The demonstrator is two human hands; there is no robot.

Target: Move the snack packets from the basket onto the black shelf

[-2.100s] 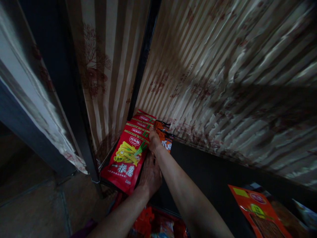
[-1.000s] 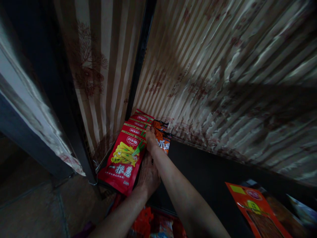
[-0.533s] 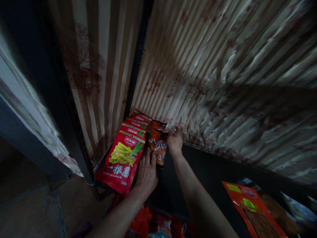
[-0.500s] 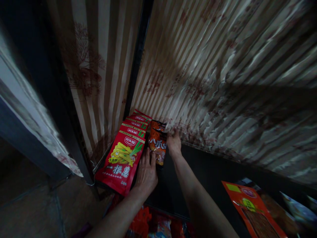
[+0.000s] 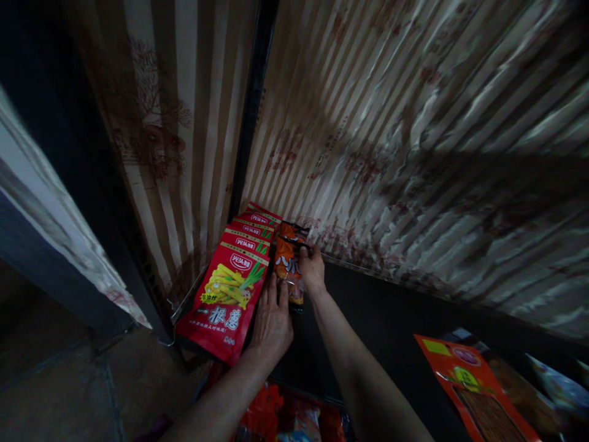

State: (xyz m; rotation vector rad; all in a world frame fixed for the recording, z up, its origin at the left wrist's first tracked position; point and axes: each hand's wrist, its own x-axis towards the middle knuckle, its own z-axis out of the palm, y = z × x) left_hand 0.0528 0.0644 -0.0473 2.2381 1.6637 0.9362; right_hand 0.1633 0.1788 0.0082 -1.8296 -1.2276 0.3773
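Note:
An orange-and-black snack bag (image 5: 287,256) lies on the dark shelf, partly overlapping another orange bag (image 5: 291,231) behind it. My right hand (image 5: 313,273) pinches its upper right edge between thumb and fingers. Flat against the lower left of the same bag rests my left hand (image 5: 272,316), fingers stretched out and holding nothing. Just left of that hand, a row of overlapping red snack bags (image 5: 230,285) with yellow sticks and green onions printed on them fills the shelf's corner.
The black shelf (image 5: 363,325) runs right to an orange-red snack packet (image 5: 473,387) and other packets. Below its front edge are more red bags (image 5: 264,411). Striped cloth (image 5: 368,123) hangs behind, and a dark metal post (image 5: 142,270) stands at left.
My right hand has shifted slightly left, its thumb now over the orange bag's upper right part. My left hand has hardly moved.

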